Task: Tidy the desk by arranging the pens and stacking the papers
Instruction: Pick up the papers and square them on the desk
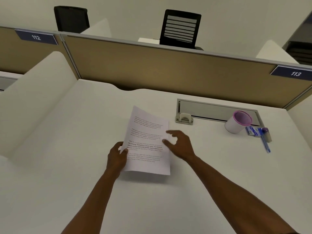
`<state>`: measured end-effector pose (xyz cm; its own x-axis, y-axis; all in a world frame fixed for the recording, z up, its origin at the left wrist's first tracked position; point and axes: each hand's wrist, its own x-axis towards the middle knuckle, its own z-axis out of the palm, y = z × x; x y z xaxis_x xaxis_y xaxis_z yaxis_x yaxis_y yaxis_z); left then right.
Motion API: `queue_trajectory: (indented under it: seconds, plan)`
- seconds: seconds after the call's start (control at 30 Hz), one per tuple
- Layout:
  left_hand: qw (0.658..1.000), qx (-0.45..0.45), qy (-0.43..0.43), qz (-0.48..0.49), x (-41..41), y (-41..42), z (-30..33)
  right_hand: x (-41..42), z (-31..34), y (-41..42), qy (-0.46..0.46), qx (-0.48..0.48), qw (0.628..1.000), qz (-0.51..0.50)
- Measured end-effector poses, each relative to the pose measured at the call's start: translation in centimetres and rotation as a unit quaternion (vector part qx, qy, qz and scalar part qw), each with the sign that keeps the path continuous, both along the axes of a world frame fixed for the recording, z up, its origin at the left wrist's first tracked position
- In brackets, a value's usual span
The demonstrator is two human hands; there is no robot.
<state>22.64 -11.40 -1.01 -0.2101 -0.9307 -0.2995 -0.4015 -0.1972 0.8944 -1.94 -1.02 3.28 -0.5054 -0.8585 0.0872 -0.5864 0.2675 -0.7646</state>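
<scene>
Left hand (117,157) has a grip on the papers (147,142) over the desk (67,166), right hand (179,145) spread wide beside them, pen (265,141) by the cup (238,122).

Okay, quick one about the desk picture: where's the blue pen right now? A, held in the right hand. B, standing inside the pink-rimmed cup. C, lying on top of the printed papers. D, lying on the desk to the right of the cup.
D: the blue pen lies flat on the desk just right of the pink-rimmed cup, beside a small blue box, while the right hand hovers open by the papers.
</scene>
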Motion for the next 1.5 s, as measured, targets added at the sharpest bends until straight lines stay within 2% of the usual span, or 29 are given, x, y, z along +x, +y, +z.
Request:
queue_trajectory:
  seconds: [0.07, 0.13, 0.27, 0.3, 0.43, 0.63, 0.73, 0.83, 0.9, 0.93, 1.0, 1.07, 1.17, 1.37, 1.5]
  plan:
    - [1.0, 0.005, 0.014, -0.008, 0.6, 0.4, 0.3, -1.4, 1.9, -1.4, 0.002, -0.02, 0.999, -0.04]
    - [0.999, 0.019, 0.021, -0.04, 0.9, 0.7, 0.8, -3.2, 3.5, -2.9, 0.056, 0.001, 0.998, -0.023]
    - [0.986, 0.044, 0.042, -0.153, 0.2, 0.3, 3.1, -7.0, 6.3, -5.5, 0.137, 0.149, 0.977, 0.066]
    - [0.981, 0.048, 0.047, -0.181, -0.1, 0.0, 3.7, -8.0, 6.9, -5.8, 0.122, 0.184, 0.972, 0.082]
    - [0.955, 0.089, 0.078, -0.272, -1.4, -1.7, 5.5, -10.7, 7.2, -5.0, -0.045, 0.254, 0.959, 0.114]
    - [0.924, 0.123, 0.053, -0.358, -3.8, -4.4, 6.6, -13.2, 4.7, -1.3, -0.259, 0.222, 0.936, 0.089]
    - [0.939, 0.119, 0.043, -0.319, -5.1, -5.0, 6.4, -14.1, 3.0, 0.7, -0.305, 0.192, 0.931, 0.059]
    - [0.986, 0.088, 0.087, -0.114, -5.9, -4.6, 5.3, -14.9, 1.3, 2.7, -0.343, 0.157, 0.926, 0.021]
    - [0.985, 0.12, 0.124, 0.008, -6.0, -3.2, 4.3, -15.3, 0.3, 4.2, -0.363, 0.136, 0.922, -0.007]
    - [0.979, 0.153, 0.132, 0.029, -6.1, -2.2, 3.8, -15.4, -0.2, 4.9, -0.371, 0.128, 0.92, -0.022]
    - [0.963, 0.227, 0.143, 0.023, -6.7, 0.0, 2.9, -15.4, -1.2, 6.1, -0.384, 0.113, 0.915, -0.053]
    - [0.955, 0.258, 0.147, -0.004, -7.8, 2.1, 2.4, -15.3, -2.0, 7.0, -0.399, 0.101, 0.908, -0.075]
    - [0.972, 0.199, 0.125, -0.021, -10.1, 4.2, 1.6, -14.8, -2.6, 7.6, -0.409, 0.097, 0.903, -0.092]
    - [0.993, 0.09, -0.032, -0.064, -12.8, 3.9, 1.0, -14.3, -3.3, 7.6, -0.342, 0.134, 0.924, -0.108]
    - [0.996, 0.054, -0.046, -0.056, -13.7, 2.9, 0.8, -14.9, -3.9, 7.5, -0.316, 0.137, 0.928, -0.145]
